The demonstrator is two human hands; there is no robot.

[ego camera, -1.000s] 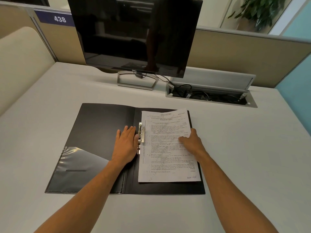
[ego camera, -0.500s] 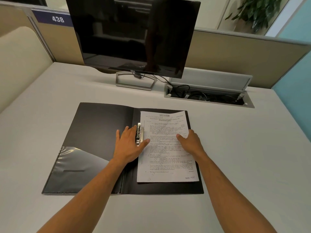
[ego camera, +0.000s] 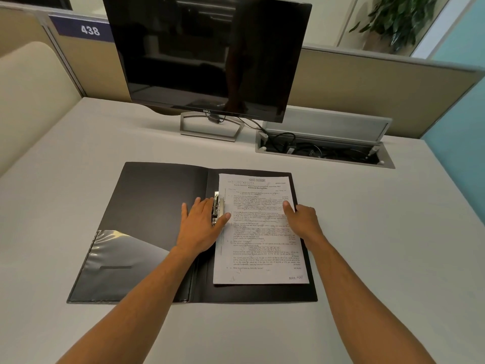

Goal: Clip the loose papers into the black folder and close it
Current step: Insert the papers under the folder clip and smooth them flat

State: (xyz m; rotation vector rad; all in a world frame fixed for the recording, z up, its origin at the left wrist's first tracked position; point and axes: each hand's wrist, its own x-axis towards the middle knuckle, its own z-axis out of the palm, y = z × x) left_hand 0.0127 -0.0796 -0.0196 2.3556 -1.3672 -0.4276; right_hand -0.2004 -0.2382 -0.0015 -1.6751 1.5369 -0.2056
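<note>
The black folder (ego camera: 157, 206) lies open flat on the desk, with a clear pocket on its left flap. A stack of printed papers (ego camera: 259, 248) rests on the right half, its left edge at the metal clip (ego camera: 217, 207) by the spine. My left hand (ego camera: 200, 227) lies flat over the spine, fingers beside the clip and thumb on the papers' left edge. Flat on the papers' right edge is my right hand (ego camera: 301, 219), fingers spread. Neither hand grips anything.
A dark monitor (ego camera: 207, 53) on a metal stand is behind the folder. An open cable tray (ego camera: 325, 151) with wires sits at the back right. Partition walls border the desk's back and left.
The papers have been squared up against the clip, now lying straighter. My left thumb moved onto the papers' left edge; my right hand shifted slightly to the right edge.
</note>
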